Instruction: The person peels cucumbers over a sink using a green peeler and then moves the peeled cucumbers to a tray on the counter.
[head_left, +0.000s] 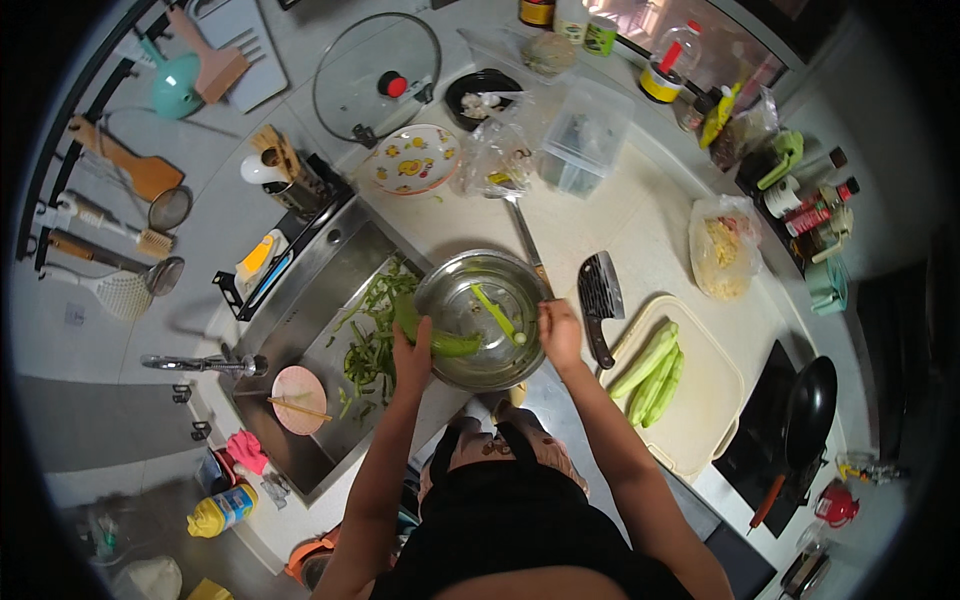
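My left hand (413, 357) holds a long green gourd (456, 344) at the left rim of a stainless steel bowl (487, 264); the gourd's one end lies over the bowl. With closed fingers my right hand (560, 331) grips the bowl's right rim. Inside the bowl rests a green-handled peeler (493, 311). Green peelings (367, 352) lie in the steel sink (311, 315), beside a pink plate (298, 390) with chopsticks across it. To the right, several peeled pale green gourds (656, 375) lie on a cream cutting board (716, 390), and a cleaver (600, 300) lies left of it.
Behind the bowl are a patterned plate (415, 159), a plastic container (585, 139), plastic bags and a glass lid (376, 75). A bagged food (725, 247) and bottles stand at the back right. A wok (811, 409) sits on the stove at the right.
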